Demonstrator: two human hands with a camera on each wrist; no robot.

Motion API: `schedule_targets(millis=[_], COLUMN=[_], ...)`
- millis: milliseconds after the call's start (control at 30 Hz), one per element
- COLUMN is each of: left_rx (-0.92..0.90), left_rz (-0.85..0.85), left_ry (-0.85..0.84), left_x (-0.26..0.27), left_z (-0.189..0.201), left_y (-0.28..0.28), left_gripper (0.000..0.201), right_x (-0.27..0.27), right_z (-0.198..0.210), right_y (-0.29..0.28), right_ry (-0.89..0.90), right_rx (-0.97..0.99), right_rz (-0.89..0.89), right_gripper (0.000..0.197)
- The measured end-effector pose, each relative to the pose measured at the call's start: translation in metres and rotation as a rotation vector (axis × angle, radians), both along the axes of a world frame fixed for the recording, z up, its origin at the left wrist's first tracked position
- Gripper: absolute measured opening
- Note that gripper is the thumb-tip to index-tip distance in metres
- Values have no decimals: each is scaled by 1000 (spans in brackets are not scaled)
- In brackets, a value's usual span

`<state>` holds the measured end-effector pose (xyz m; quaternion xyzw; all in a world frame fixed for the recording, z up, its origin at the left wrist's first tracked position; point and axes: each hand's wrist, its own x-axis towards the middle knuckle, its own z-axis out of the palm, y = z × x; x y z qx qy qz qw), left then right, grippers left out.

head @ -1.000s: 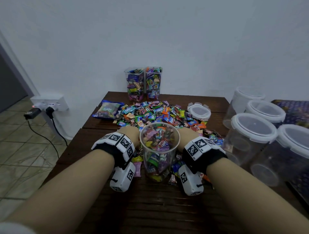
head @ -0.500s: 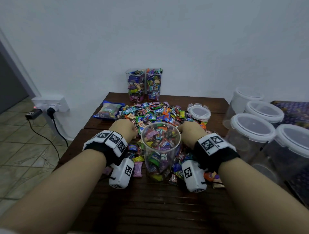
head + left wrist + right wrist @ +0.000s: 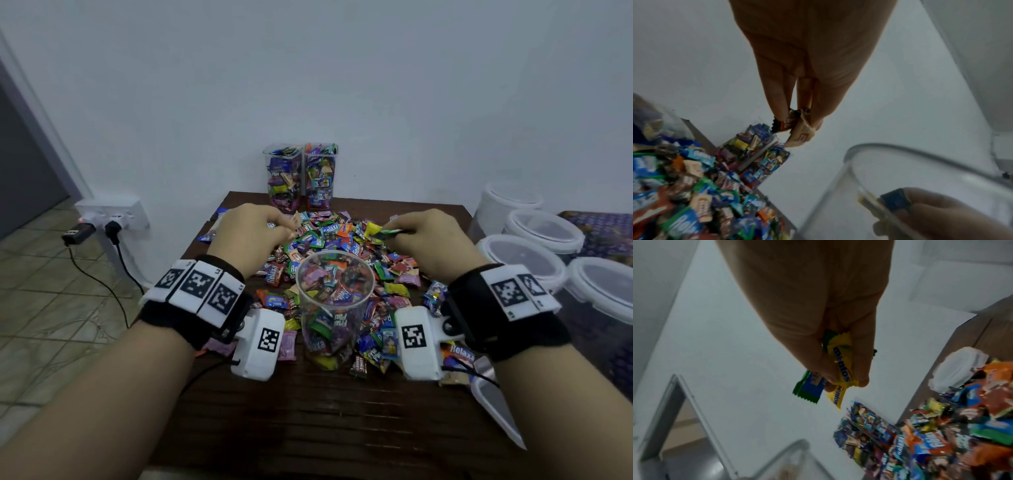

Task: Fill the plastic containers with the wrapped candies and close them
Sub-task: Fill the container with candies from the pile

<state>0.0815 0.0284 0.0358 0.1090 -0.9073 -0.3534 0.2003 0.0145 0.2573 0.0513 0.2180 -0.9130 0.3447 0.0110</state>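
Observation:
A clear round container, nearly full of wrapped candies, stands open in the middle of the wooden table. Behind it spreads a pile of loose candies. My left hand hovers above the pile's left side and pinches a brown and a beige candy. My right hand is raised over the pile's right side, gripping a yellow candy and a green-blue candy. The container's rim shows in the left wrist view.
Two filled square containers stand at the wall. Several lidded empty tubs crowd the right side. A loose lid lies by the pile; another lid is at the near right edge. A wall socket with plugs is left.
Both hands have lifted up off the pile beside the container, each now carrying candies, and they are farther from me than before.

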Motion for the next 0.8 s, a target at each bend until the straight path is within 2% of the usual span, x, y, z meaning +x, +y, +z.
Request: schedule_targets(millis=[133,300,567,800], left_rx=[63,191,265,314], left_rz=[-37,-74,-117,-129], left_ry=[72,138,205,211], left_x=[11,19,22,25], left_z=[6,4,-1,0], left_y=[8,18,32,34], left_gripper=[10,20,23,24], right_x=[17,40,61,64], right_z=[9,13,-9,-11], right_y=[1,-6,-26,-28], right_ry=[24,37,98,153], right_rx=[-150,-231,-142,-86], right_rz=[32,112,193,233], right_gripper=[19,19,31,37])
